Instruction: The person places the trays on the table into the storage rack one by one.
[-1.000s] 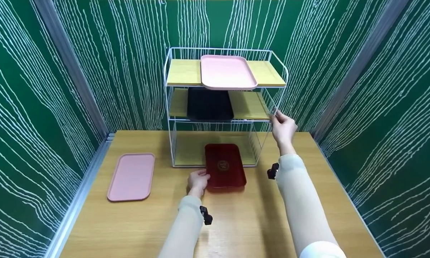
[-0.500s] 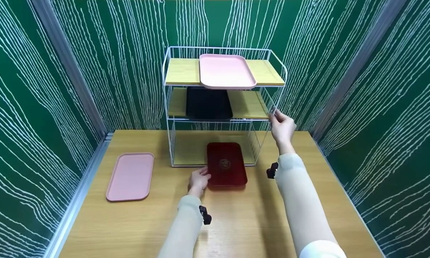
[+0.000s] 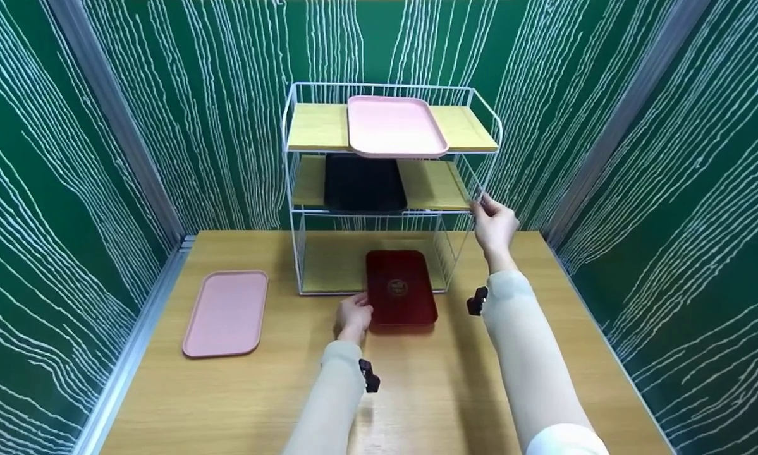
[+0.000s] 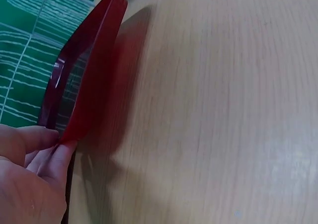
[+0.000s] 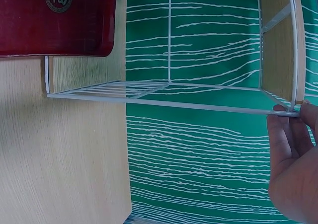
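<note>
A dark red tray [image 3: 401, 289] with a round gold emblem lies partly over the bottom shelf of a white wire rack [image 3: 295, 253], its near end jutting out in front. My left hand [image 3: 354, 314] pinches the tray's near left edge between thumb and fingers. In the left wrist view the red tray [image 4: 92, 70] is raised off the table, its shadow beneath it. At the rack's right side my right hand [image 3: 495, 226] grips the front post by the middle shelf. The right wrist view shows that hand [image 5: 295, 159] with fingers and thumb around the white wire.
On the rack's top shelf rests a pink tray [image 3: 396, 126], its front overhanging slightly. A black tray [image 3: 365, 183] occupies the middle shelf. Another pink tray [image 3: 226, 313] lies on the wooden table [image 3: 239, 404] to the left. Green walls [image 3: 227, 114] with white lines enclose the back and sides.
The red tray and my left hand have shifted slightly right and away from me, toward the rack. My right hand keeps its grip on the post. The whole view has drifted a little.
</note>
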Motion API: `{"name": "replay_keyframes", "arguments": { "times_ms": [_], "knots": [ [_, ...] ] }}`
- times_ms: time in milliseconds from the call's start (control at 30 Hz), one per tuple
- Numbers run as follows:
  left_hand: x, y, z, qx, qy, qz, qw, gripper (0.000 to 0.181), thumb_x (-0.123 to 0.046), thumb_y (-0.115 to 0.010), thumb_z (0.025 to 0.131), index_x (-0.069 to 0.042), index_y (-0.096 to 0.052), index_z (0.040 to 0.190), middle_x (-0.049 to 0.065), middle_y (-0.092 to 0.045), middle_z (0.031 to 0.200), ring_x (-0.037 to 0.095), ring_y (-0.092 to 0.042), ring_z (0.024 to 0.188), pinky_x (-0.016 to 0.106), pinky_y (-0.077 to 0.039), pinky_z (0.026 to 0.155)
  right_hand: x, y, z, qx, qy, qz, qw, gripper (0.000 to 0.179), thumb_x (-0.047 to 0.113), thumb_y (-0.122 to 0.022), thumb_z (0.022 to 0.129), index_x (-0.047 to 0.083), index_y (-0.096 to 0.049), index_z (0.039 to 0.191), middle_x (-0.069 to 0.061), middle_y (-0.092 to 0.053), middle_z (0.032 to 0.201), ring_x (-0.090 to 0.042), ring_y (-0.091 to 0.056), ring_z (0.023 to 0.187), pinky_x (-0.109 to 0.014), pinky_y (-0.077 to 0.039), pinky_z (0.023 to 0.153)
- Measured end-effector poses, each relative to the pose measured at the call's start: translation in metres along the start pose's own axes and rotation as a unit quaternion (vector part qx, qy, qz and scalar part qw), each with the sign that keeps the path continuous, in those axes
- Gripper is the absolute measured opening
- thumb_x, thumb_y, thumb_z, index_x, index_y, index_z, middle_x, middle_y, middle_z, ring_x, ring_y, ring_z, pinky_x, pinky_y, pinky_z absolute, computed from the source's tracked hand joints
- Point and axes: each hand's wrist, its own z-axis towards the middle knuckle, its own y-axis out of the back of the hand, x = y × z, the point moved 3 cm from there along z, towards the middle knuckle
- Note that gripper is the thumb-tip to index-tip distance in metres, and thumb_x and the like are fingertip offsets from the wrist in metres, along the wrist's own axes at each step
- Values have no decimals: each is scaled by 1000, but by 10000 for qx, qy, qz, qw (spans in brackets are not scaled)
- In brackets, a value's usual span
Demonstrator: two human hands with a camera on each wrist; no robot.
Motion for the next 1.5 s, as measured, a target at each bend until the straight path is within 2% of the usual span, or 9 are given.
{"name": "replay_keyframes", "arguments": {
  "times_ms": [133, 233, 367, 500, 633, 867, 1100, 1333, 1500],
  "knots": [
    [1, -3, 2, -151, 97, -3, 9998, 44, 1, -66, 95, -6, -72, 138, 12, -74, 132, 28, -70, 124, 40, -55, 107, 2, -2, 0, 59, 10, 37, 10000, 37, 22, -73, 105, 14, -71, 141, -9, -76, 130, -18, -71, 111, -29, -59, 95],
    [1, -6, 4, -84, -76, -372, 9992, 45, 6, -61, 97, 1, -68, 140, 19, -71, 136, 33, -67, 129, 41, -56, 108, 3, -2, 0, -5, 82, -123, 9999, 36, 24, -74, 104, 16, -73, 139, -8, -78, 124, -17, -73, 105, -26, -59, 89],
    [4, -11, 6, 274, -424, -1143, 9922, 49, 14, -59, 97, 15, -54, 146, 33, -59, 146, 43, -56, 139, 45, -52, 113, 1, -1, 1, -81, 135, -192, 9997, 34, 25, -75, 103, 18, -75, 136, -7, -80, 117, -14, -74, 92, -20, -57, 78],
    [11, -14, 8, 729, -745, -1292, 9861, 63, 9, -67, 97, 18, -40, 154, 36, -45, 156, 47, -42, 149, 48, -41, 123, -1, 1, 2, 0, 35, -9, 10000, 36, 22, -74, 104, 14, -72, 139, -8, -79, 120, -13, -74, 95, -20, -59, 80],
    [15, -14, 4, 1042, -1172, -748, 9848, 80, 5, -76, 92, 16, -33, 158, 34, -42, 160, 45, -41, 150, 48, -37, 124, -1, 2, 1, 13, -13, 0, 10000, 37, 23, -73, 105, 14, -71, 141, -8, -79, 122, -14, -74, 100, -21, -59, 83],
    [22, -5, -10, 789, -1384, 679, 9849, 88, -4, -92, 79, 10, -47, 154, 26, -60, 148, 38, -58, 138, 46, -49, 115, 0, 4, -2, 48, -43, -11, 10000, 39, 25, -72, 105, 15, -69, 143, -8, -76, 129, -17, -72, 107, -24, -59, 90],
    [32, -3, -12, 694, -979, 662, 9906, 70, -9, -90, 85, 6, -59, 146, 22, -69, 136, 32, -68, 126, 41, -58, 105, -1, 3, -2, 114, -113, -67, 9998, 40, 27, -71, 105, 18, -67, 144, -7, -75, 131, -17, -72, 109, -26, -59, 92],
    [29, -7, -13, 275, -997, 617, 9927, 62, -12, -89, 88, 10, -64, 140, 29, -68, 134, 41, -68, 125, 44, -58, 105, 0, 2, 1, -56, 63, -148, 9999, 37, 24, -73, 104, 15, -71, 139, -8, -78, 125, -19, -73, 113, -29, -59, 95],
    [25, -9, -16, 85, -973, 984, 9903, 60, -18, -90, 88, 4, -67, 139, 24, -72, 130, 37, -71, 121, 45, -58, 104, 0, 1, 0, -27, 58, -139, 9999, 38, 24, -73, 104, 14, -71, 140, -8, -77, 127, -19, -72, 114, -32, -59, 98]
  ]
}}
